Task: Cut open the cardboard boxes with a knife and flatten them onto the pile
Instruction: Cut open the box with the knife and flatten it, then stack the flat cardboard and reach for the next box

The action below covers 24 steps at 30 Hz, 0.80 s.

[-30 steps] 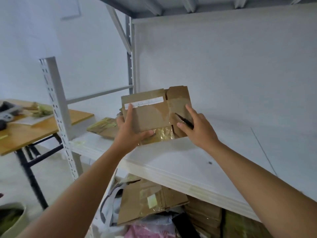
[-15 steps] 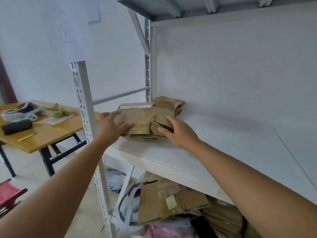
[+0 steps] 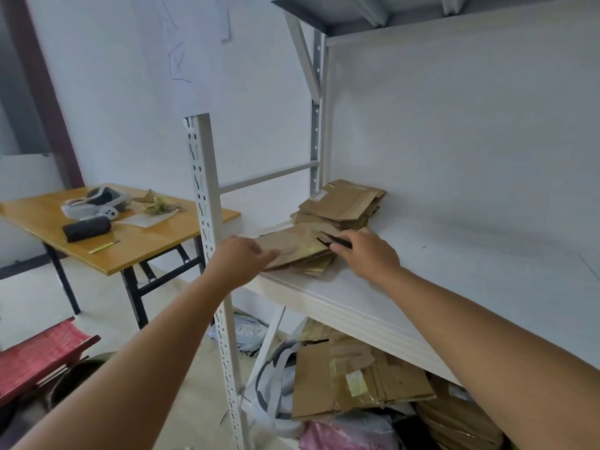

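Flattened box (image 3: 293,246) on pile, left hand (image 3: 238,259) fingers flat, right hand (image 3: 368,254) pinching knife (image 3: 337,239)

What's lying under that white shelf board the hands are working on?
Under the white shelf board lie flattened cardboard sheets with tape patches, a pink bag and grey-white plastic wrapping. The board and the right arm hide whatever sits farther back.
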Motion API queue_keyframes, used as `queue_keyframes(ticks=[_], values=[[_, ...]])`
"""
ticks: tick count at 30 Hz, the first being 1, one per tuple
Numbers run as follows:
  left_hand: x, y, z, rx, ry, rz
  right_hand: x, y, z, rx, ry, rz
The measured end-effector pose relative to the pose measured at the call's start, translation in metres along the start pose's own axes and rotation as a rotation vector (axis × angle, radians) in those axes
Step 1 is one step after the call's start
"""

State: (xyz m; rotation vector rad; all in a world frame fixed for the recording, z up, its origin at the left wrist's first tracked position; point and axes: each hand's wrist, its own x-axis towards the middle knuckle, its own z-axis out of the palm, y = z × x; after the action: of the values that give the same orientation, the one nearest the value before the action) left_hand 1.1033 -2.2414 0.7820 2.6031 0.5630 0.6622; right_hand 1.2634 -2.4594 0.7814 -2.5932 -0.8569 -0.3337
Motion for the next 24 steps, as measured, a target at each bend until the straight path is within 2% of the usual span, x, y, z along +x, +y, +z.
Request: queue_keyframes(ticks=[4, 7, 10, 13, 17, 21, 24], values=[[-0.004, 0.005, 0.004, -0.013, -0.110, 0.016, 0.002, -0.001, 0.005, -0.007, 0.039, 0.047], [-0.004, 0.004, 0.016, 0.291, -0.189, 0.194, 0.002, 0.001, 0.005, 0.004, 0.039, 0.034], [-0.006, 0.005, 0.032, 0.341, -0.244, 0.273, 0.000, 0.005, 0.002, 0.033, 0.026, 0.012], [-0.006, 0.010, 0.048, 0.363, -0.197, 0.269, -0.002, 0.011, -0.005, 0.046, 0.014, 0.000], [-0.004, 0.036, 0.059, 0.341, -0.015, 0.176, -0.007, 0.021, -0.015, 0.058, 0.015, 0.010], [0.001, 0.067, 0.067, 0.221, -0.013, 0.113, -0.016, 0.027, -0.023, 0.053, 0.003, 0.001], [0.003, 0.082, 0.067, 0.166, 0.002, 0.130, -0.021, 0.034, -0.035, 0.026, 0.018, 0.004]])
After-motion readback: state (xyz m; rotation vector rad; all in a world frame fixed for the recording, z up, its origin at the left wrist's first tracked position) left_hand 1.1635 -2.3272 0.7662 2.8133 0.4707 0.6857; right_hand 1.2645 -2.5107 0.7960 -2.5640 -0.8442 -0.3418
